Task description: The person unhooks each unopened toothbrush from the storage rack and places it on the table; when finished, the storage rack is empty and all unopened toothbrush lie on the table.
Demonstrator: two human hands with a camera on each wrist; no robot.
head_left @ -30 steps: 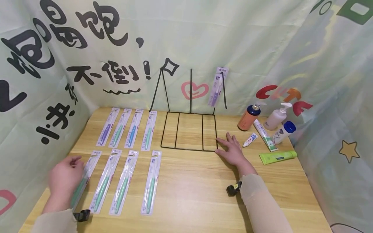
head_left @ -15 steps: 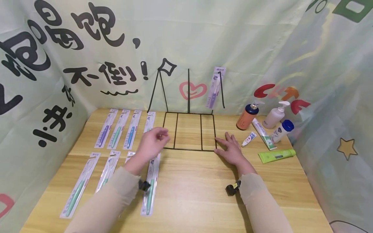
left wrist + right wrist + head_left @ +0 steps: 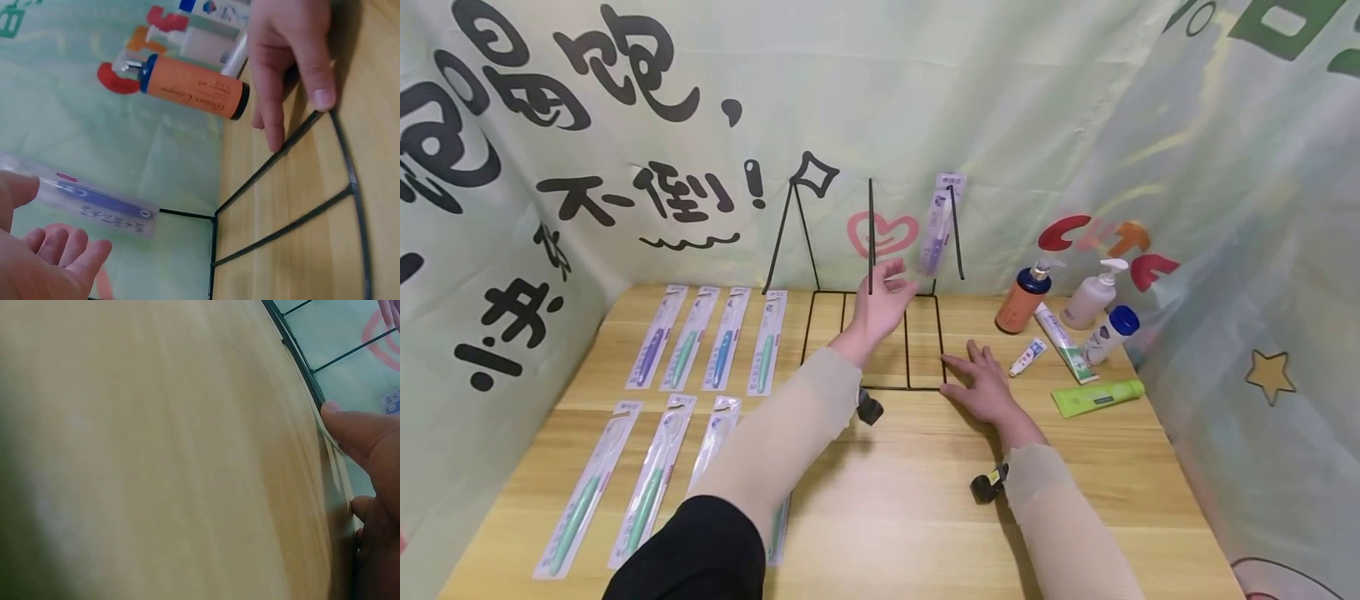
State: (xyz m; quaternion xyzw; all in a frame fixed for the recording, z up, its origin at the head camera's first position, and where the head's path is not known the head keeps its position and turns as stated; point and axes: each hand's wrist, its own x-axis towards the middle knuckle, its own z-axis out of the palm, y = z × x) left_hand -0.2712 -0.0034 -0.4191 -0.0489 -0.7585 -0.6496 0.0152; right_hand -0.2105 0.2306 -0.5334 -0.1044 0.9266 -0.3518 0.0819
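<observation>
A black wire rack [image 3: 907, 350] stands at the back of the wooden table. From its right prong hangs a packaged purple toothbrush [image 3: 938, 229]. My left hand [image 3: 880, 312] hovers over the rack behind the middle prong, fingers loosely bent, holding nothing. In the left wrist view, that hand [image 3: 47, 250] has its palm turned up, beside the hanging toothbrush package [image 3: 119, 209]. At the rack's front right corner, my right hand [image 3: 985, 387] touches the base wire with spread thumb and index finger. The right wrist view shows its thumb [image 3: 359, 428] against the wire.
Packaged toothbrushes [image 3: 655, 337] lie in two rows on the left, the front row partly hidden by my left arm. At right stand an orange pump bottle [image 3: 1021, 302], a pink pump bottle [image 3: 1088, 302] and a blue-capped bottle [image 3: 1111, 335]. Near them lies a green tube [image 3: 1097, 398].
My left hand has moved from the front-left toothbrushes across to the rack, rising toward the prongs. The right hand stays at the rack corner. The head view has shifted slightly.
</observation>
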